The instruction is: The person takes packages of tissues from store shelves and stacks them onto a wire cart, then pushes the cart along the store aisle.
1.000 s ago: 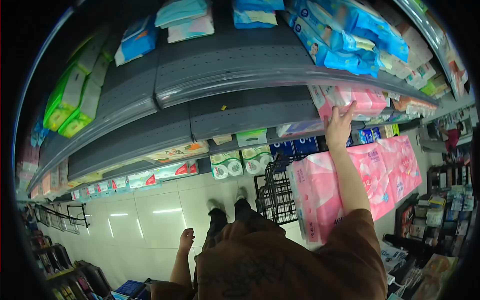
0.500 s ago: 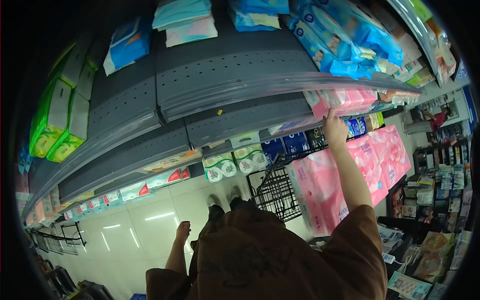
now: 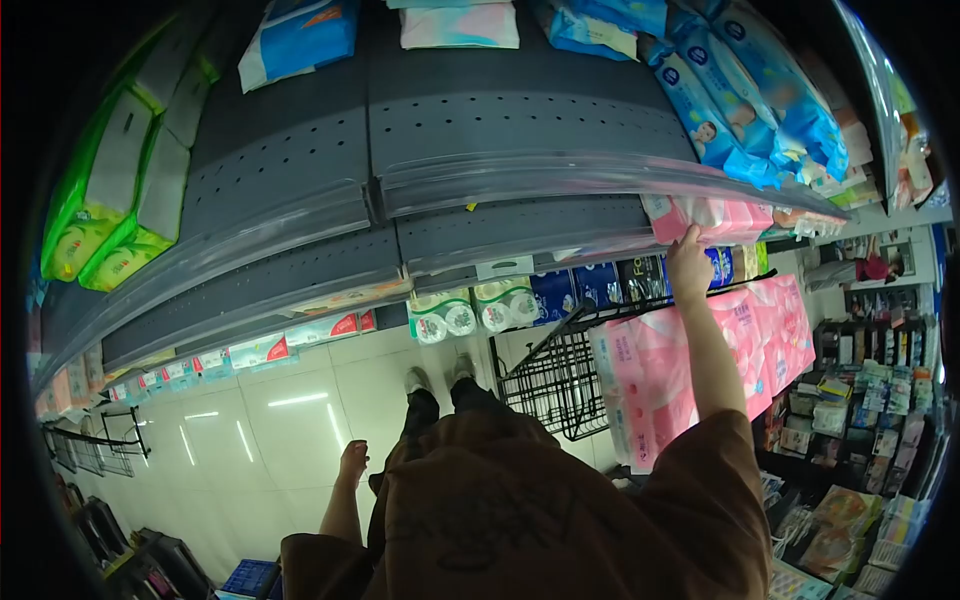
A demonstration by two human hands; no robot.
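Note:
My right hand (image 3: pixel 690 268) reaches to the lower shelf, its fingers closed at the front corner of a pink tissue pack (image 3: pixel 722 218). The pack sits under the overhanging upper shelf, which hides its back. Below my right forearm lies a large pink bundle of tissue packs (image 3: pixel 700 350) on a black wire cart (image 3: pixel 550 388). My left hand (image 3: pixel 353 462) hangs low beside my body, away from the shelves. Its fingers are curled and I see nothing in them.
Blue wet-wipe packs (image 3: pixel 745 90) stand on the upper shelf (image 3: pixel 530 130) at the right, green tissue packs (image 3: pixel 120 200) at the left. White-and-green roll packs (image 3: pixel 443 316) sit low down. Crowded goods racks (image 3: pixel 860 400) are at the right. A wire rack (image 3: pixel 95 445) stands at the far left.
My view has shifted slightly, so the shelf goods sit differently in the frame. My right hand stays at the pink tissue pack, and my left hand still hangs low.

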